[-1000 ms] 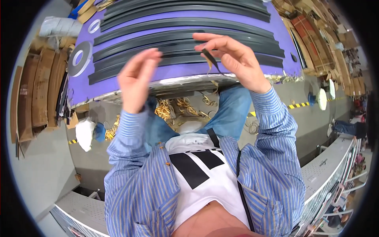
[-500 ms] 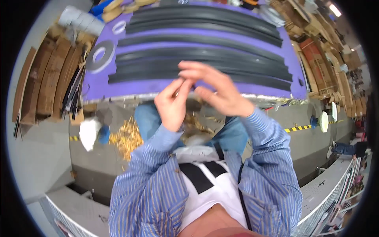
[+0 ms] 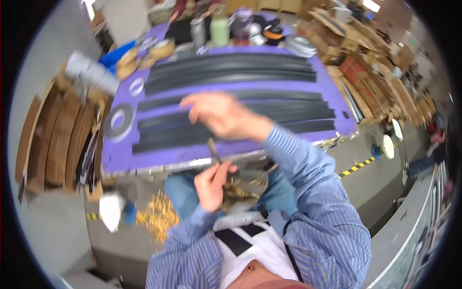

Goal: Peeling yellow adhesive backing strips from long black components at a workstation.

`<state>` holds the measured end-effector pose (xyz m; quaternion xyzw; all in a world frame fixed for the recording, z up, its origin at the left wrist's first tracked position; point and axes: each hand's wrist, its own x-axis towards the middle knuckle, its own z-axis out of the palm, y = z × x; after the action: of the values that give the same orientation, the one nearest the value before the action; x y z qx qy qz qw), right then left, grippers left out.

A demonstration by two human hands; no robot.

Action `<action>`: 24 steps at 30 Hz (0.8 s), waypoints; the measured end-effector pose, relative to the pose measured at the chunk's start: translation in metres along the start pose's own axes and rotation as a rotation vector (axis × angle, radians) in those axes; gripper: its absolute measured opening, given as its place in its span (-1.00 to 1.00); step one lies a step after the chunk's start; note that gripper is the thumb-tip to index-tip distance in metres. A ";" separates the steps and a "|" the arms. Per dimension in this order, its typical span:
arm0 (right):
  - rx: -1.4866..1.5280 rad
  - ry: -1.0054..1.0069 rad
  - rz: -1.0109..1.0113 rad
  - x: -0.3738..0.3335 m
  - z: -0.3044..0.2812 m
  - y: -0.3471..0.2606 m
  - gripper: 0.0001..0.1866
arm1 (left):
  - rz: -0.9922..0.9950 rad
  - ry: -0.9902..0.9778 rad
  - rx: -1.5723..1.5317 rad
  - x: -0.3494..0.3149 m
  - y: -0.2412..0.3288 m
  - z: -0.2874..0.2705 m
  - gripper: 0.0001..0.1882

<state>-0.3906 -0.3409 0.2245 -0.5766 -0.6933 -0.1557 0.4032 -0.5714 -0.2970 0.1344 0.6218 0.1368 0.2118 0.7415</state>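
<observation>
My left hand (image 3: 211,187) is closed just off the near table edge, its fingertips pinching a thin dark strip with a yellowish tip (image 3: 212,145). The strip points up toward the table; its exact kind is unclear. Higher up, my right hand (image 3: 219,115) hovers over the table, somewhat blurred, its fingers partly bent and apart, with nothing seen in them. Beneath it lie long black strips (image 3: 293,110), side by side across the purple tabletop (image 3: 192,160). Farther back is a second group of black strips (image 3: 231,68).
A grey tape roll (image 3: 119,122) and a small white ring (image 3: 136,87) lie at the table's left. Tan tape rolls (image 3: 127,65) and bottles (image 3: 220,32) stand farther back. Cardboard flanks both sides. Yellowish scraps (image 3: 158,216) heap on the floor beside my legs.
My hands, close together before, are now apart: the right is up over the strips, the left nearer me. The thin strip now shows in my left hand. The view has shifted, revealing more of the table's far end.
</observation>
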 end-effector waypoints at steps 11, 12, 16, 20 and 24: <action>0.861 -0.001 0.818 -0.024 0.025 -0.017 -0.81 | 0.023 0.027 -0.107 0.019 -0.011 -0.027 -0.83; 0.867 -0.068 0.889 -0.025 0.029 -0.027 -0.80 | -0.002 0.009 -0.081 0.019 -0.012 -0.031 -0.82; 0.893 -0.170 1.013 -0.026 0.045 -0.035 -0.79 | 0.017 0.030 -0.027 0.022 -0.016 -0.037 -0.80; 0.937 -0.083 0.943 -0.033 0.064 -0.029 -0.79 | 0.056 0.111 -0.079 0.024 -0.025 -0.049 -0.79; 0.957 -0.025 0.841 -0.035 0.077 -0.018 -0.78 | 0.078 0.150 -0.048 0.034 -0.029 -0.060 -0.78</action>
<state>-0.4358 -0.3177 0.1549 -0.5574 -0.4054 0.3496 0.6346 -0.5660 -0.2327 0.0969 0.5909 0.1624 0.2895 0.7353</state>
